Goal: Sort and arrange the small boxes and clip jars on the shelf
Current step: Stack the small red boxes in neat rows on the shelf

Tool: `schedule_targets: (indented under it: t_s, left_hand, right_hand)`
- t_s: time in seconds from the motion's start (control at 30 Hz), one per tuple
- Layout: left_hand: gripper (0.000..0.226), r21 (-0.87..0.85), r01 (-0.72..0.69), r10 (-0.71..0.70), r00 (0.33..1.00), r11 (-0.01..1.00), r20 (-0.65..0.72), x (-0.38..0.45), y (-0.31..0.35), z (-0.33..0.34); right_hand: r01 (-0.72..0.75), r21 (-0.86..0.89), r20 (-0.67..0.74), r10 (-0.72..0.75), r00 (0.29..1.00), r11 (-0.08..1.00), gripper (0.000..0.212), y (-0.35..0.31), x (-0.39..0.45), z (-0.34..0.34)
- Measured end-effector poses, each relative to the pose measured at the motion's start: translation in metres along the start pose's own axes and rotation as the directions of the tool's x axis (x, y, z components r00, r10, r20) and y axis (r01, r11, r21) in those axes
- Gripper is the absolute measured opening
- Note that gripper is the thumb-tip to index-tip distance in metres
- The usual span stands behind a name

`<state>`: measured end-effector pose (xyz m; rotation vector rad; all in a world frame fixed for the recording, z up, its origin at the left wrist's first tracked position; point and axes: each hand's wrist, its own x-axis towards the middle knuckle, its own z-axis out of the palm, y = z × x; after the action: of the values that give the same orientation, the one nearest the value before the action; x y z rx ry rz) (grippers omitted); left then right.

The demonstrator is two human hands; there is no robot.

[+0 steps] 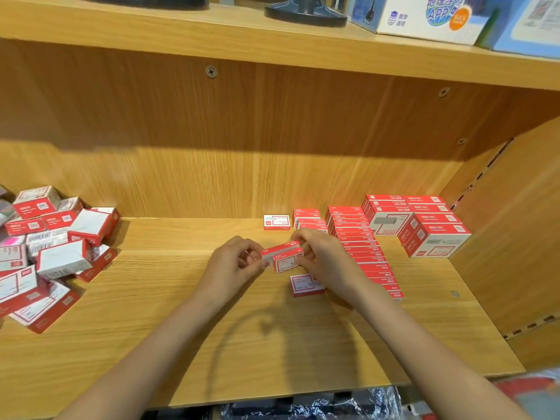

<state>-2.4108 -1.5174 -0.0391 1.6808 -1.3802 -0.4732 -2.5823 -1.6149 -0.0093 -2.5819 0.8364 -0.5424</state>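
Observation:
Two small red-and-white boxes (285, 256) are held together above the wooden shelf (212, 313). My left hand (235, 262) pinches their left end and my right hand (322, 257) grips their right end. One small box (304, 284) lies flat just below my right hand. Another single box (276, 222) stands against the back wall. To the right, a long row of small boxes (363, 253) runs front to back, with a shorter stack (309, 220) beside it. No clip jars are in view.
A loose heap of larger red-and-white boxes (51, 250) covers the left end of the shelf. Neatly stacked larger boxes (424, 225) fill the back right corner by the side panel (515, 237). Above, another shelf (272, 40) carries blue-and-white cartons and black stand bases.

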Motion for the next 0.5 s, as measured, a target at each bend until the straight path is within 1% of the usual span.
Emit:
schedule_targets:
  t_s: [0.07,0.13,0.2,0.27,0.33,0.4,0.43,0.47,0.5]
  left_hand:
    - [0.012,0.036,0.003,-0.002,0.999,0.999,-0.040,0.004,-0.002,-0.001]
    - [0.015,0.035,0.024,-0.021,0.996,0.999,-0.085,0.006,-0.006,-0.004]
    - [0.019,0.011,0.056,-0.054,0.992,0.998,-0.113,0.006,-0.009,-0.008]
    - [0.022,-0.022,0.081,-0.083,0.991,0.996,-0.100,0.005,-0.010,-0.012]
    - [0.021,-0.061,0.089,-0.093,0.994,0.994,-0.059,0.002,-0.008,-0.015]
    - [0.017,-0.102,0.077,-0.076,0.997,0.992,0.008,-0.002,-0.002,-0.014]
    - [0.016,-0.114,0.063,-0.059,0.997,0.991,0.042,-0.004,0.002,-0.013]
    - [0.016,-0.124,0.049,-0.041,0.997,0.991,0.070,-0.007,0.007,-0.010]
    - [0.017,-0.136,0.035,-0.023,0.996,0.990,0.089,-0.009,0.012,-0.008]
  right_hand:
    - [0.010,-0.049,-0.004,-0.010,1.000,0.999,0.025,0.003,0.000,-0.006]
    - [0.020,-0.169,-0.045,-0.028,0.999,0.985,0.016,0.009,0.002,-0.012]
    - [-0.029,-0.278,-0.072,0.009,0.997,0.960,0.011,0.015,0.006,-0.017]
    - [-0.055,-0.332,-0.081,0.030,0.996,0.942,0.010,0.020,0.009,-0.017]
    - [-0.066,-0.360,-0.092,0.034,0.995,0.930,0.011,0.022,0.011,-0.014]
    - [-0.085,-0.300,-0.164,0.036,0.986,0.950,0.011,0.020,0.012,-0.015]
    - [-0.096,-0.225,-0.206,0.049,0.977,0.970,0.010,0.017,0.010,-0.019]
    - [-0.103,-0.127,-0.214,0.074,0.974,0.987,0.010,0.014,0.007,-0.026]
    - [-0.106,-0.024,-0.165,0.100,0.981,0.994,0.010,0.012,0.001,-0.034]
